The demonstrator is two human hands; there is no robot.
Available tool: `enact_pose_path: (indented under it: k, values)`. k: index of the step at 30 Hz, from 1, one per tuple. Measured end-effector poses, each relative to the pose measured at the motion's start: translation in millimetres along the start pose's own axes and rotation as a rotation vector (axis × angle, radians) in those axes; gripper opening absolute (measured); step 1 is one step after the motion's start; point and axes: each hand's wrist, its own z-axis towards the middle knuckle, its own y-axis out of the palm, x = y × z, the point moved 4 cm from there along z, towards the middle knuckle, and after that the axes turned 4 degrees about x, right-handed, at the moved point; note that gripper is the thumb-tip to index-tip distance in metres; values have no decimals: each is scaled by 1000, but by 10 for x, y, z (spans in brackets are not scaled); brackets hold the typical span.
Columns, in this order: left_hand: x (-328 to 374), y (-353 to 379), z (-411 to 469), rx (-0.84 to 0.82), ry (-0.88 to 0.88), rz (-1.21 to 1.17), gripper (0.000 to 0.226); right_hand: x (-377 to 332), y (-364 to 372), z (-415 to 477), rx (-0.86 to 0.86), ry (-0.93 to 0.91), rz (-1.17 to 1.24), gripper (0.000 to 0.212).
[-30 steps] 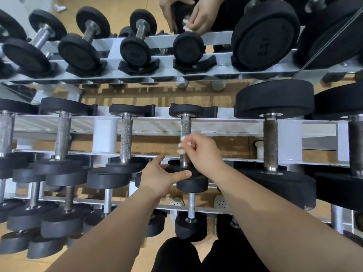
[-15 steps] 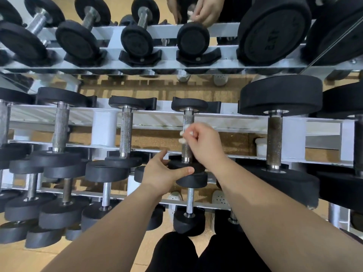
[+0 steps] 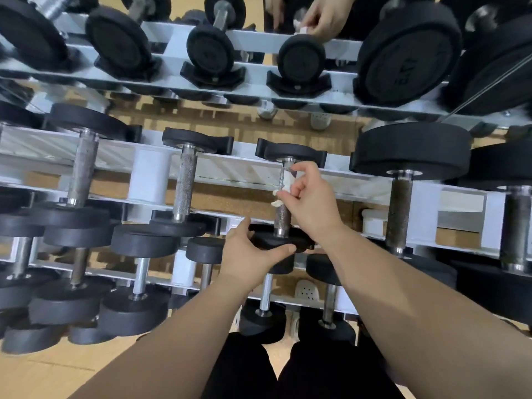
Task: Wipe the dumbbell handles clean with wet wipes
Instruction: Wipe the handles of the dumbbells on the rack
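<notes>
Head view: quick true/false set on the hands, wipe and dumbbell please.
1. The right hand pinches a white wipe against the dumbbell handle. True.
2. The left hand hangs free. False: it grips that dumbbell's near head.
3. The wipe sits at the handle's near end. False: it is on the far half.
4. The neighbouring dumbbell on the right has bigger heads. True.

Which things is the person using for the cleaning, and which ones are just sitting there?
In use: wet wipe in the right hand; the dumbbell handle it touches; the dumbbell's black end, held by the left hand.
Just sitting: neighbouring dumbbell, big dumbbell, white rack.
</notes>
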Motion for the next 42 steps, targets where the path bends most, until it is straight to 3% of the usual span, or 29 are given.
enact_pose_path:
  k: [3,7,9,12,16,22,26,28,37,42]
  values:
    - [-128,-70,46,-43,-16,-84,108,-39,-8,53,64,-102,-118,22]
    - [-161,-47,89,-41,26,-101,104,6,56,-159,-2,-199,-192,40]
    - [-178,-36,97,-42,47,-111,102,-9,48,-187,30,-225,-196,33]
    - [-204,-42,112,-33,69,-119,102,-119,44,-57,30,-224,-195,22]
    - [-217,-35,136,-48,49,-139,106,-170,10,60,-1,-149,-181,32]
    - [-202,-54,137,-54,60,-156,105,-152,48,-175,-23,-220,-268,17]
    - [-185,-50,134,-65,64,-148,106,-232,98,62,35,-278,-396,31]
    - [-186,-35,129,-65,62,-161,109,-253,85,179,43,-234,-413,26]
    - [-129,92,-13,15,12,-322,85,-215,-123,-251,-196,-391,-505,17]
    - [-162,13,27,-9,-22,-362,82,-326,-83,129,-35,-283,-501,18]
